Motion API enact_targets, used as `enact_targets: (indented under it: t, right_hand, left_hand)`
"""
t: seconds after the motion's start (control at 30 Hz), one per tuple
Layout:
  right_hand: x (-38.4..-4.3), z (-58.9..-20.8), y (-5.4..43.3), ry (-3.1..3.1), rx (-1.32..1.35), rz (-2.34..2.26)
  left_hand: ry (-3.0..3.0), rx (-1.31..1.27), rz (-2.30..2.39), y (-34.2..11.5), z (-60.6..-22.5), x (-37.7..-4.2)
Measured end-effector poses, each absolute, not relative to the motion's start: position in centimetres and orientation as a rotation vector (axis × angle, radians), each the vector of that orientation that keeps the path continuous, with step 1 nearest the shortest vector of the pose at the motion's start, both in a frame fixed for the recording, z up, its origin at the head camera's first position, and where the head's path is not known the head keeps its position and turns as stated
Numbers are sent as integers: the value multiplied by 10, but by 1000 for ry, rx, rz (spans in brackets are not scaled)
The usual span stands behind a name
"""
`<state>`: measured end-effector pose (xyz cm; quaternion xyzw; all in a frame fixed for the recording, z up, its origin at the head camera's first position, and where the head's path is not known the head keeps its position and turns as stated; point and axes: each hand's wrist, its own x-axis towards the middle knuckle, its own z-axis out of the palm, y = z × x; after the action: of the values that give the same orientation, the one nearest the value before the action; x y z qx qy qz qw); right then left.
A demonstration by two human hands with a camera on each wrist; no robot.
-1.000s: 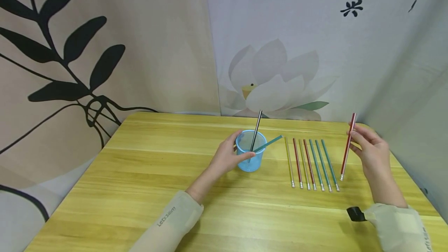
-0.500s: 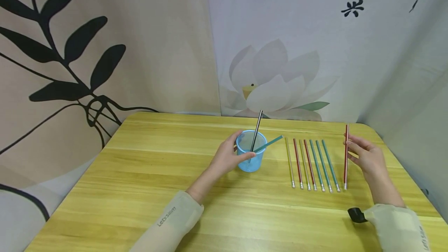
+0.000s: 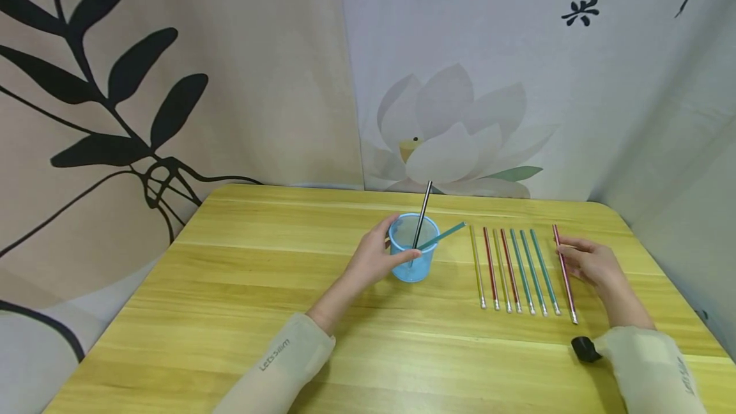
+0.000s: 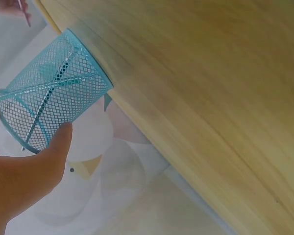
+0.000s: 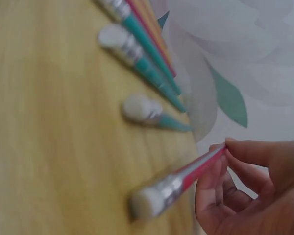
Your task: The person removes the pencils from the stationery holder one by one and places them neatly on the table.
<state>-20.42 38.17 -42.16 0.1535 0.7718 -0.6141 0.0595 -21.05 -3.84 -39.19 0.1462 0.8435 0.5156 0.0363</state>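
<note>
My left hand point(image 3: 376, 257) grips a blue mesh pencil cup point(image 4: 54, 93) by its rim and side. Inside the cup lean a dark pencil point(image 3: 423, 206) and a teal pencil point(image 3: 448, 235). Between thumb and fingers my right hand point(image 3: 592, 264) pinches a red pencil point(image 3: 566, 276), its white eraser end toward me; in the right wrist view that red pencil point(image 5: 196, 171) lies low at the table surface. To its left runs a row of several pencils, among them a teal pencil point(image 3: 545, 272), a red pencil point(image 3: 491, 268) and a yellow pencil point(image 3: 477, 267).
The wooden table point(image 3: 259, 312) has its far edge against a printed curtain point(image 3: 276, 82). A black object point(image 3: 585, 349) sits at the right sleeve's cuff. On the right, another curtain point(image 3: 678, 165) borders the table.
My right hand has moved left and lowered the red pencil from a raised, steeper pose to lie beside the row. The left hand and the cup have stayed in place.
</note>
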Motion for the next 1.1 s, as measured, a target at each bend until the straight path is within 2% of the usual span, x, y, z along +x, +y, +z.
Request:
enact_targets:
  t: [0.17,0.57,1.1]
  right_hand:
    - [-209,-425,384,2309,455,-1848]
    - [-219,-425,380,2547,403,-1481]
    - [-222,-429,380,2643,415,-1348]
  left_hand:
    - [2583,442,1587,-38,-391,-210]
    - [2587,474,1597,-39,-392,-213]
    - [2591,465,1580,-38,-393,-213]
